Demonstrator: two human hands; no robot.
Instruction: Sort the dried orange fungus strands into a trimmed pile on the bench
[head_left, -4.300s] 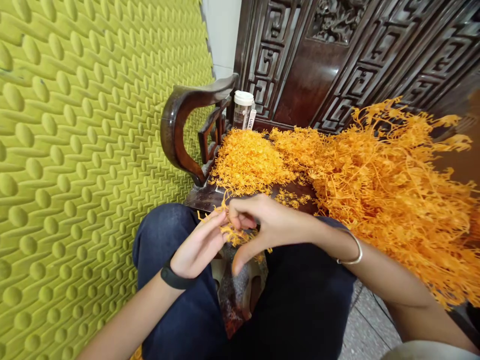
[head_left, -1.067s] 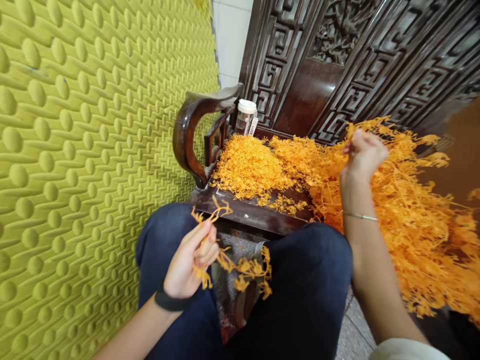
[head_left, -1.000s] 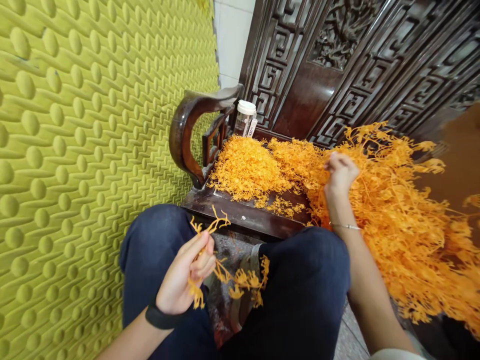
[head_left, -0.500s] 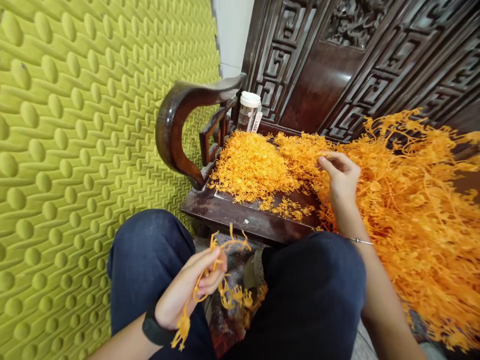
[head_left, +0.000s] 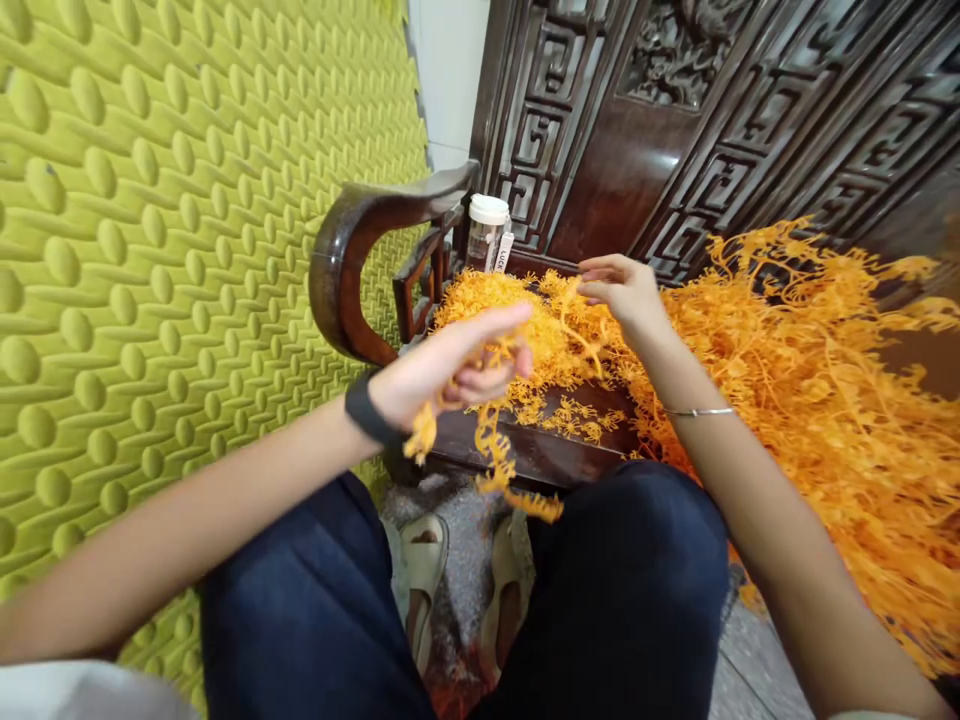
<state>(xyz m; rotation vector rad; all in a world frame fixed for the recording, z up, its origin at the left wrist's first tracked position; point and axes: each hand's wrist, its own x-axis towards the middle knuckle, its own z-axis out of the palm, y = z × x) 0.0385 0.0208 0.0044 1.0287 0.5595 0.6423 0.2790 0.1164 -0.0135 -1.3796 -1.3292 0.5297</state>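
My left hand (head_left: 480, 365) is raised in front of the bench, its fingers curled round an orange plastic strand (head_left: 495, 450). Lengths of that strand dangle below the palm, with small claw-like pieces along it. Just right of it, my right hand (head_left: 619, 290) has its fingers closed at the tips, where another orange strand (head_left: 589, 335) seems to hang down. Behind both hands lies a heap of small orange plastic pieces (head_left: 480, 290), partly hidden by my left hand. A few loose pieces (head_left: 581, 418) are scattered near the seat's front edge.
A large mass of tangled orange strands (head_left: 817, 420) fills the right side. A clear jar with a white lid (head_left: 488, 210) stands at the back, by the curved wooden armrest (head_left: 330, 270). The carved backrest (head_left: 615, 190) rises behind; a yellow-green padded wall (head_left: 165, 300) is at left.
My left hand has risen from over my lap to the front of the heap, still with its strand. My right hand has moved left and slightly up, away from the tangled mass.
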